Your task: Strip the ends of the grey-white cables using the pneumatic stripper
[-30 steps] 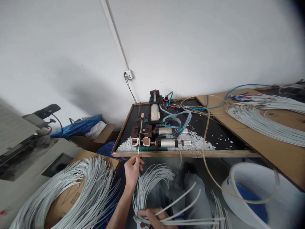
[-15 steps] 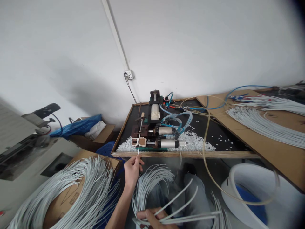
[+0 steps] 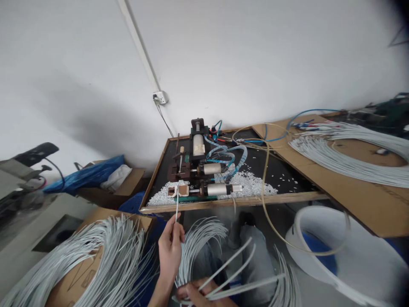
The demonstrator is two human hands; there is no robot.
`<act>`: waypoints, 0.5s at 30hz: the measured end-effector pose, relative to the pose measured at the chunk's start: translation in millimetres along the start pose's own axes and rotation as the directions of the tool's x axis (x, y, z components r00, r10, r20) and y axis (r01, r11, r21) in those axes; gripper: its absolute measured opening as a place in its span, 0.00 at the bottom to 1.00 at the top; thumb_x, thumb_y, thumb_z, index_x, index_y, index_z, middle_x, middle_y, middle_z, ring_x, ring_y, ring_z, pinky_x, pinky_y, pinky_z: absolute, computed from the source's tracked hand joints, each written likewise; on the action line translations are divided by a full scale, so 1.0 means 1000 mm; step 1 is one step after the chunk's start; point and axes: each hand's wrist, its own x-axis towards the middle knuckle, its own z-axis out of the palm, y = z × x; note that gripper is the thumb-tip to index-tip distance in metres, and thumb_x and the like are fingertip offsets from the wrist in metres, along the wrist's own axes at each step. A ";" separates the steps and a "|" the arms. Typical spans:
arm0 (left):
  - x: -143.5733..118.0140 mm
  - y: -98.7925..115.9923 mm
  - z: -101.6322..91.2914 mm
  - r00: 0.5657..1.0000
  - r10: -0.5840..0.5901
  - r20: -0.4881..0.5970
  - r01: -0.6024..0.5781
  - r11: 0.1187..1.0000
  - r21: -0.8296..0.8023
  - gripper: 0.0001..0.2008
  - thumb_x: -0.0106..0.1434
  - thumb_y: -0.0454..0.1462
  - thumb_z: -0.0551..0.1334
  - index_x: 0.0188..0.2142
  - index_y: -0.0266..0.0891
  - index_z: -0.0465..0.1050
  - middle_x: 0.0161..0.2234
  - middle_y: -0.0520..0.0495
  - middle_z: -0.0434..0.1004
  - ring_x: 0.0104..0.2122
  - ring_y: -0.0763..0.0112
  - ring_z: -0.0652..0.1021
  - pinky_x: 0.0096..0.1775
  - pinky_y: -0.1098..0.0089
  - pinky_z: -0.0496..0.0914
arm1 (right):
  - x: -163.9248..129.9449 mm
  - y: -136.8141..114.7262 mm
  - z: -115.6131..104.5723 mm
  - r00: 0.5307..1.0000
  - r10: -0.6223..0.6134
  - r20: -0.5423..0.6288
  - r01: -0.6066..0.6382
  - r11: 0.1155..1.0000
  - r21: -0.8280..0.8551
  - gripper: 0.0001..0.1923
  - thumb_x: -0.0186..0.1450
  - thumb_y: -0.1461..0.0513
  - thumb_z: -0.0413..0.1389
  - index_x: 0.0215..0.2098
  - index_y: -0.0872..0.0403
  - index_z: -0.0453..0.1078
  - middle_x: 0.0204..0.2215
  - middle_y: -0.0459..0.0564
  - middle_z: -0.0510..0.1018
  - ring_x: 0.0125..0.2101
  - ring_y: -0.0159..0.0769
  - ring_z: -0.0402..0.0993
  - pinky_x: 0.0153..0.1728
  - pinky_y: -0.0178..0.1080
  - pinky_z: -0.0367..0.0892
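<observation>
1. White wire (image 3: 177, 208): runs up from the left hand over the front edge of the bench (image 3: 287, 199), near its front left corner; upper end lies between the two pads of a clamp (image 3: 183, 190).
2. Left hand (image 3: 171, 248): closed, thumb and fingers pinching this wire just short of the front edge.
3. Right hand (image 3: 198, 294): closed round a wire bundle (image 3: 200, 235), below the front edge; several strands jut out to the right.
4. Machine (image 3: 198, 144): behind the clamp, toward the left edge.
5. White scraps (image 3: 254, 184): heaped along the front edge, thinning rightward.
6. Cardboard (image 3: 338, 202): on the right end, bearing a wire coil (image 3: 354, 170).
7. White tub (image 3: 367, 264): below the front edge, right side.
</observation>
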 end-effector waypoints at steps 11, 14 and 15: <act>-0.021 0.016 -0.011 0.949 0.144 0.281 -0.212 0.949 0.233 0.19 0.67 0.44 0.56 0.53 0.39 0.74 0.27 0.49 0.75 0.27 0.66 0.76 0.33 0.71 0.72 | -0.012 -0.028 -0.003 0.991 -0.132 -0.031 0.130 0.990 -0.060 0.24 0.69 0.49 0.43 0.47 0.47 0.77 0.43 0.45 0.84 0.44 0.41 0.79 0.46 0.37 0.69; -0.022 0.022 -0.007 0.875 0.136 0.464 -0.285 0.920 0.269 0.22 0.66 0.42 0.59 0.59 0.44 0.69 0.48 0.42 0.77 0.49 0.55 0.75 0.50 0.61 0.70 | -0.015 -0.028 -0.003 0.974 -0.227 0.001 0.223 0.955 -0.195 0.21 0.70 0.54 0.44 0.49 0.47 0.76 0.46 0.45 0.82 0.48 0.43 0.75 0.50 0.38 0.65; -0.022 0.025 -0.006 0.855 0.125 0.503 -0.289 0.920 0.263 0.22 0.66 0.42 0.59 0.59 0.46 0.68 0.53 0.42 0.74 0.53 0.54 0.72 0.53 0.59 0.68 | -0.016 -0.027 -0.003 0.969 -0.247 0.025 0.245 0.938 -0.245 0.20 0.70 0.55 0.44 0.51 0.46 0.75 0.48 0.46 0.82 0.49 0.43 0.75 0.51 0.39 0.65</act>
